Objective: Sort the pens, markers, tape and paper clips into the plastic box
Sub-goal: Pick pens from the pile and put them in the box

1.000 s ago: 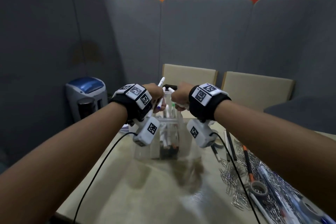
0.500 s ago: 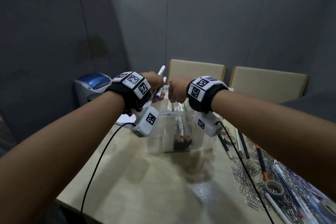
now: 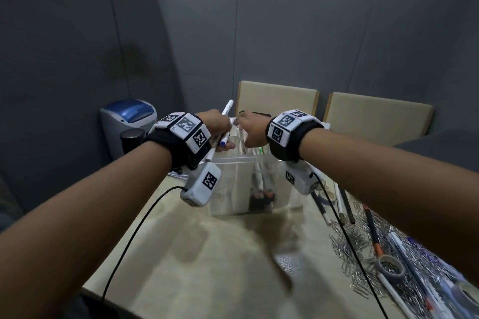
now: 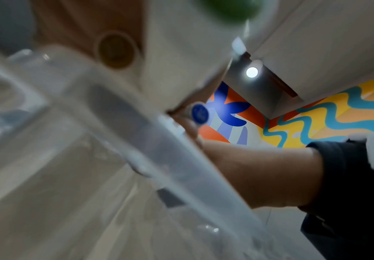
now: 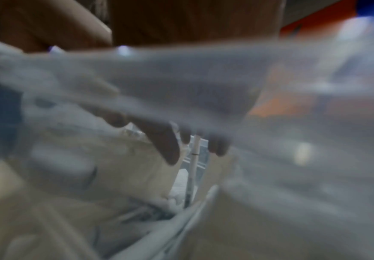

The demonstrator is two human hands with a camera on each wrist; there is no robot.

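A clear plastic box (image 3: pixel 233 189) stands mid-table with several pens and markers (image 3: pixel 261 181) upright inside. My left hand (image 3: pixel 220 129) hovers over the box's left rim and grips white markers (image 3: pixel 227 109), one with a blue end cap (image 3: pixel 223 142); that cap (image 4: pixel 200 114) also shows in the left wrist view. My right hand (image 3: pixel 250 132) is over the box opening, fingers pointing down. In the right wrist view its fingertips (image 5: pixel 168 147) seem to pinch the top of a white pen (image 5: pixel 193 163) standing in the box, blurred through the plastic wall.
A heap of paper clips (image 3: pixel 363 246) covers the table's right side, with a tape roll (image 3: pixel 391 268), an orange-and-black pen (image 3: pixel 372 230) and dark pens (image 3: pixel 344 204). A blue-grey device (image 3: pixel 127 122) sits at the far left. Two beige panels (image 3: pixel 277 98) stand behind.
My right hand has left the markers in my left hand and dropped to the box opening, fingers now pointing down. The left hand still grips its markers.
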